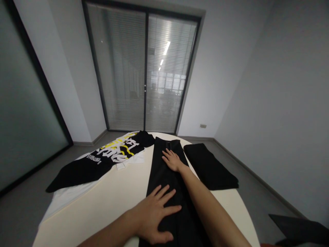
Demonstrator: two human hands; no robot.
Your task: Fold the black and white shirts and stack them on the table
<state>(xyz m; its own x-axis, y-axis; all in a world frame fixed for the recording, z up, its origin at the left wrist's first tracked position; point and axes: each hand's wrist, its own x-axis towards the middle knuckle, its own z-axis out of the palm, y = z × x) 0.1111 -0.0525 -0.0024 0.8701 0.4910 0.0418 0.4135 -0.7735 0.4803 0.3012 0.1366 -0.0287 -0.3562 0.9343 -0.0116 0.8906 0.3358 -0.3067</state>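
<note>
We hold our left hand (155, 214) palm down over the near part of the black pants (169, 177), fingers spread wide and thumb out to the right. It grabs nothing. We have our right hand (172, 160) farther out, flat on the pants close to their top edge, with its fingers pointing away and to the left. It grabs nothing too; both hands are loose and spread out. To the left of our hands we see one black shirt (82, 171) with white and yellow writing, and white cloth (68, 199) under it; we cannot tell how many white pieces there are. Just under our hands is one pair of black pants, stretched out long. To the right of our right hand is one folded black cloth (209, 166). All of it lies on one pale table (123, 187).
</note>
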